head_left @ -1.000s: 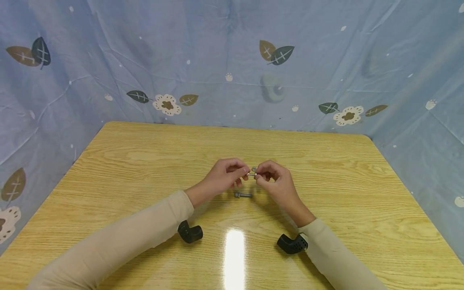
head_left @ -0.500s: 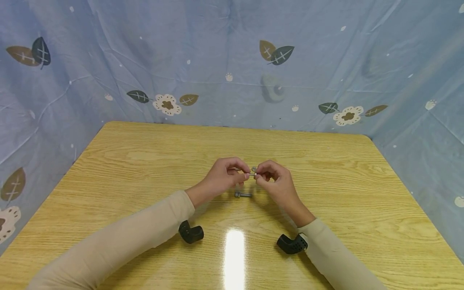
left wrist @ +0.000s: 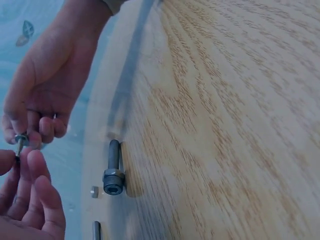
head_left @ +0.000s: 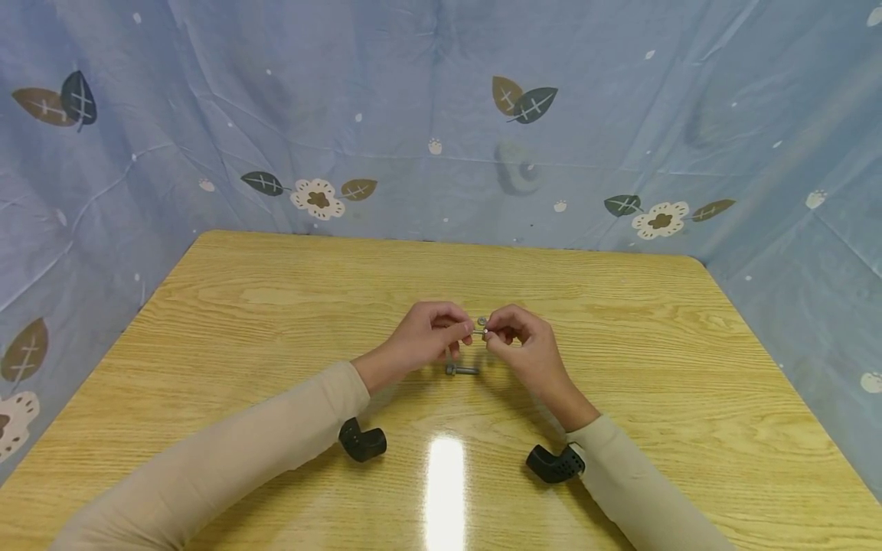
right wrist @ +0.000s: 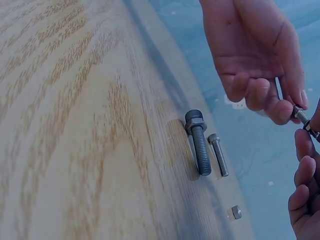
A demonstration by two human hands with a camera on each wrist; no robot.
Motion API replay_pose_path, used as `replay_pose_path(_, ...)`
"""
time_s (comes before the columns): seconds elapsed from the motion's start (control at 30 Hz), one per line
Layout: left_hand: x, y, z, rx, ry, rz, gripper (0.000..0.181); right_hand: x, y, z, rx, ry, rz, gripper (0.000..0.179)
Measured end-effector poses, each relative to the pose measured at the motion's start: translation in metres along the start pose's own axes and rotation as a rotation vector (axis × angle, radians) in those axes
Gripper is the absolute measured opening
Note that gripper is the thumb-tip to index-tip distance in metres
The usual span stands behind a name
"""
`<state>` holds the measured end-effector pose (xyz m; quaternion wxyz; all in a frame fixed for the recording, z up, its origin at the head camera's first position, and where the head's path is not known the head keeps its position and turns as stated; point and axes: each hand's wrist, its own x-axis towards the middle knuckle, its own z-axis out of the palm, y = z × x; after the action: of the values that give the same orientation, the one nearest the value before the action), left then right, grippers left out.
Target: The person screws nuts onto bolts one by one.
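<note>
Head view: a small bolt is held roughly level between two hands, above the wooden table. Its narrow end is pinched by the left hand, its wider end by the right hand; a short stretch of metal is left bare between them. A loose nut is seen just beyond the fingers, a large bolt to the near side. With so little metal gripped, a slip seems the likeliest fault, and the piece could be dropped among the loose hardware.

Left wrist view: both pinches are narrow, fingertips only. Whether the wider part is a head or a threaded nut cannot be told. If a nut is on it, cross-threading could be caused by a tilted shank.

Right wrist view: the held piece is partly hidden by the right fingers, its far end caught in the left fingertips. A slim bolt lies on the table, well apart from the grip; it could be nudged by a carelessly lowered hand.
</note>
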<state>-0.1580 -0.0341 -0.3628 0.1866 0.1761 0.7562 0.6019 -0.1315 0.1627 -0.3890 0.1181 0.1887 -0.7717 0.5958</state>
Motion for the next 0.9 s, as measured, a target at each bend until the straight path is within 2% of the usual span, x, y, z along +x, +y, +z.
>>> replay_pose_path(0.33, -0.002, -0.001, -0.002, 0.038, -0.018, 0.106, 0.006, -0.001, 0.000, 0.000, -0.016, -0.019, -0.021, 0.009)
replay_pose_path(0.43, -0.002, -0.001, -0.002, 0.033, -0.023, 0.091, 0.006, 0.000, 0.001, 0.001, -0.023, -0.022, -0.027, 0.010)
replay_pose_path(0.6, 0.002, -0.002, -0.001, 0.014, -0.027, 0.006, 0.015, 0.000, 0.001, 0.001, -0.014, -0.022, -0.024, 0.008)
replay_pose_path(0.7, 0.003, -0.002, -0.001, -0.004, -0.029, -0.023, 0.021, 0.000, 0.001, 0.002, -0.010, -0.014, -0.010, 0.009)
replay_pose_path(0.8, 0.004, -0.003, -0.001, -0.003, -0.022, -0.018, 0.018, 0.000, -0.004, 0.003, -0.018, -0.014, 0.006, 0.010)
replay_pose_path(0.9, 0.003, -0.003, -0.001, 0.016, -0.023, 0.024, 0.012, -0.002, -0.017, 0.005, -0.031, -0.017, 0.018, 0.010)
